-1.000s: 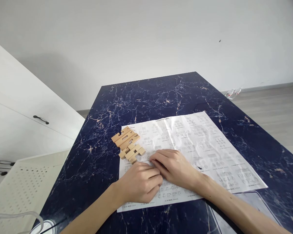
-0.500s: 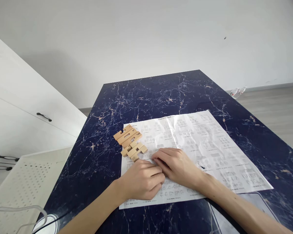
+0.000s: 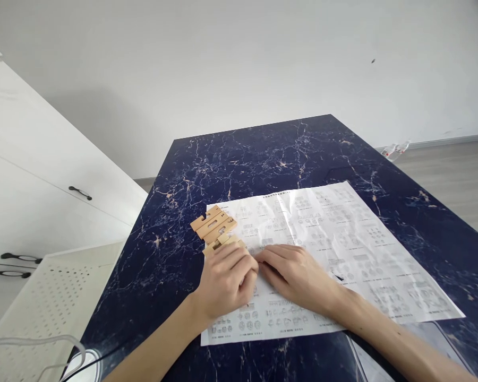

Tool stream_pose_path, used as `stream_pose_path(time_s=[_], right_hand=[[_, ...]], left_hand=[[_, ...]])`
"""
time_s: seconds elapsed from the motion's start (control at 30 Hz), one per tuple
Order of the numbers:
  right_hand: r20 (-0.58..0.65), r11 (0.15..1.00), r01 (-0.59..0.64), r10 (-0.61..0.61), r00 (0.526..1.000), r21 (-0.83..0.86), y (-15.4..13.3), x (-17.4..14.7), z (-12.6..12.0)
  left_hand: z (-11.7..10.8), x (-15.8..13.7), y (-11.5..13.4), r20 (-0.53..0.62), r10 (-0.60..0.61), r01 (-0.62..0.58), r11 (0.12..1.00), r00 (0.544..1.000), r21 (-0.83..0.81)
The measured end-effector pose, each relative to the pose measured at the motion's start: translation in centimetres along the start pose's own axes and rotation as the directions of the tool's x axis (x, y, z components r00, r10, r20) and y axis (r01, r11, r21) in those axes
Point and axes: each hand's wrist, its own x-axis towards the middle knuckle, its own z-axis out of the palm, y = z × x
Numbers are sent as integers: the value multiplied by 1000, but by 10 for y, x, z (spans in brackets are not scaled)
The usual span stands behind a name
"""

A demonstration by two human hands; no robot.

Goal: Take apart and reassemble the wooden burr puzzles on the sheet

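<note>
My left hand (image 3: 228, 278) is curled over the small notched wooden blocks (image 3: 222, 241), covering most of them. Whatever its fingertips hold is hidden beneath the hand. My right hand (image 3: 292, 270) rests on the printed paper sheet (image 3: 326, 233), fingers bent and pressed together. Its fingertips meet the left hand's knuckles, and I cannot make out anything between them. Beyond the left hand, flat notched wooden pieces (image 3: 214, 224) marked with numbers lie side by side on the sheet's upper left corner.
The creased sheet lies on a dark blue marbled table (image 3: 239, 159). A flat pale-topped object (image 3: 418, 350) sits under my right forearm. White cabinets (image 3: 56, 143) and a perforated panel (image 3: 51, 281) stand to the left. A cable (image 3: 35, 340) runs at lower left.
My left hand has moved up from the sheet and onto the small wooden blocks, which showed uncovered before. My right hand stays nearly in place. The whole view has shifted slightly.
</note>
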Motion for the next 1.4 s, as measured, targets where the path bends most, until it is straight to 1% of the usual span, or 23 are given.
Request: stream_pose_path(time_s=[0.17,0.23,0.33,0.67,0.83,0.97,1.1,1.23,1.3,1.4], right_hand=[[-1,1000,2,-2,1000,-1,-1,0,0],[5,1000,3,-3,1000,-6,-1,0,0],[-1,1000,6,-6,1000,-14,-2,1,-2],[8,1000,3,-3,1000,-16,-2,2,-2],[10,1000,1,-1,1000,-26,-3,2,-3],[12,1000,-1,2,1000,-30,-3,2,-4],[18,1000,-8,9,1000,-30,-3,1,-4],[24,999,-9,10,1000,-31,-2,1,-3],[22,999,-6,7,1000,-35,-2,1,-3],[17,999,-1,2,1000,-40,-1,0,-3]], left_hand=[[-2,3,-9,14,-151,148,978,988,150],[-2,3,-12,26,-191,183,964,981,191],[-2,3,-15,52,-230,215,955,972,206],[-3,4,-20,47,-223,210,959,974,192],[-4,3,-22,41,-223,209,954,974,214],[-3,2,-24,5,-240,233,946,971,227],[-4,2,-26,-26,-294,292,928,955,233],[-6,3,-28,-50,-333,333,902,942,273],[-5,1,-31,-15,-376,362,880,926,308],[0,-6,-35,67,-479,417,819,875,393]])
